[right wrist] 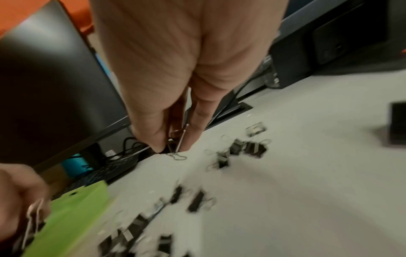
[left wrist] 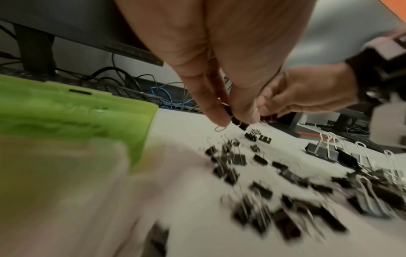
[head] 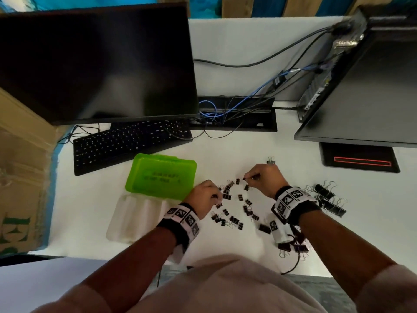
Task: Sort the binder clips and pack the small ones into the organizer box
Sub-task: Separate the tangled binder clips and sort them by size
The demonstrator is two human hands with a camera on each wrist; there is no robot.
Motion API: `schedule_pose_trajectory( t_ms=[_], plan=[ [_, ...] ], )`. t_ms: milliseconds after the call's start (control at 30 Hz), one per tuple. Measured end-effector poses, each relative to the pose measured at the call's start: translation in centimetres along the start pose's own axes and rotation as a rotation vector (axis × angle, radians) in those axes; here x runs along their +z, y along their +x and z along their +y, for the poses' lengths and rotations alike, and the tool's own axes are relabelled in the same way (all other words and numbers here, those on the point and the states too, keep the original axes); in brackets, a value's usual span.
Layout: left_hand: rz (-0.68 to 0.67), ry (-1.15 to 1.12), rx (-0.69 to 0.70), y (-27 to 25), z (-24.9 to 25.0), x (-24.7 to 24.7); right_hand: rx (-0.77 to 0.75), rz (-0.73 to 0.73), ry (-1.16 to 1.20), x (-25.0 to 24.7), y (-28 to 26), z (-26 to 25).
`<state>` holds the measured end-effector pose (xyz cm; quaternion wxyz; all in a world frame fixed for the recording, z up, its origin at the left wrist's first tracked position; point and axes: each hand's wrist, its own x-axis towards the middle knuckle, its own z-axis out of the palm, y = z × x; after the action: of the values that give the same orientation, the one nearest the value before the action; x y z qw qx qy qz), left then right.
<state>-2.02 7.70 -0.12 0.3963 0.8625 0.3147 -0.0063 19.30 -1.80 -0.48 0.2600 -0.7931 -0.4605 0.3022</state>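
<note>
At a white office desk, a green organizer box is sitting shut beside its clear tray, awaiting contents. The left hand and right hand are each pinching small binder clips from the central scatter, apparently gathering them, while large binder clips are lying apart, right.

Dim, even indoor light on a bright white desk. Both wrist views are motion-blurred toward their lower edges; the head view bends at its edges.
</note>
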Motion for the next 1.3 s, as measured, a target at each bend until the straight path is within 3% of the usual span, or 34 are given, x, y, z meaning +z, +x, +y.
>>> schedule_pose_trajectory(
  t_ms=[133, 300, 600, 667, 833, 933, 1067, 1200, 1300],
  plan=[
    [0.001, 0.025, 0.041, 4.7, 1.9, -0.6, 0.125, 0.079, -0.063, -3.0, 0.2, 2.4],
    [-0.019, 0.021, 0.047, 9.1, 3.7, 0.7, 0.191, 0.073, -0.088, -4.5, 1.0, 4.6],
    [-0.144, 0.022, 0.138, 12.9, 6.1, 4.7, 0.281, 0.082, -0.092, -4.5, 2.9, 6.1],
    [-0.182, 0.055, 0.132, 13.0, 6.1, 4.7, 0.264, 0.101, -0.007, -4.3, 3.0, 6.3],
    [-0.107, 0.073, -0.019, 11.6, 3.9, 3.9, 0.274, 0.183, 0.137, -4.5, 2.4, 7.0],
    [-0.199, 0.169, -0.073, 10.4, 2.2, 3.8, 0.342, 0.142, 0.118, -4.3, 2.2, 7.1],
    [-0.300, 0.246, 0.011, 8.7, 2.3, 4.4, 0.331, -0.052, 0.033, -3.1, 2.2, 6.0],
    [-0.298, 0.351, 0.095, 7.3, 2.8, 5.6, 0.286, -0.118, -0.085, -1.6, 2.4, 4.4],
    [-0.281, 0.278, 0.066, 6.3, 2.5, 5.6, 0.238, -0.086, -0.130, -1.6, 2.6, 3.8]
  ],
)
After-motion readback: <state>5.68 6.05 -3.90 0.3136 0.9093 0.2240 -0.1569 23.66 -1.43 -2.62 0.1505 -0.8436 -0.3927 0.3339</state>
